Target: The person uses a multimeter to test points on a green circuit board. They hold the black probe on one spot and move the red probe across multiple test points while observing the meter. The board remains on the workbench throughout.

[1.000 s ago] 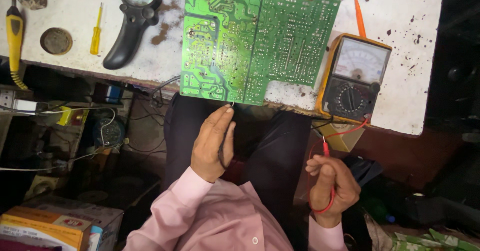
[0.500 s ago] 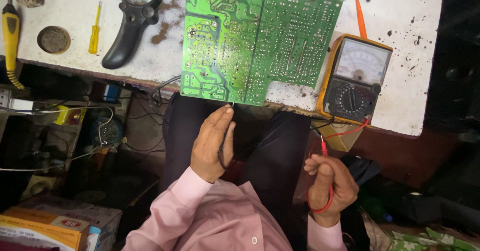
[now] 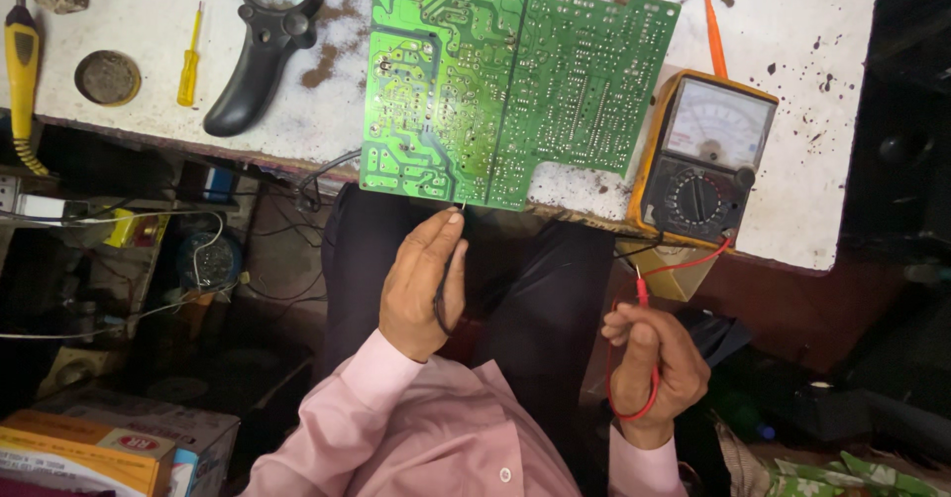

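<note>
Both hands sit low in the middle of the frame, over the person's lap: the left hand (image 3: pixel 421 284) pinches a black test probe (image 3: pixel 443 279), its thin metal tip raised to just beneath the bottom edge of the green circuit board (image 3: pixel 515 81); whether tip and board touch is too fine to tell. The right hand (image 3: pixel 654 368) is curled around a red probe (image 3: pixel 641 294) and a loop of its red lead (image 3: pixel 634 398), gathered in the palm, probably to keep slack off the lap. That lead climbs toward the analogue meter in its orange case (image 3: pixel 705 160) at centre right of the white workbench (image 3: pixel 822 110), dial facing the wearer, seemingly for reading. The board lies solder-side up at top centre, overhanging the bench edge, which puts its lower joints within reach. A black magnifier (image 3: pixel 263 31) and a small yellow screwdriver (image 3: pixel 190 56) lie at upper left.
</note>
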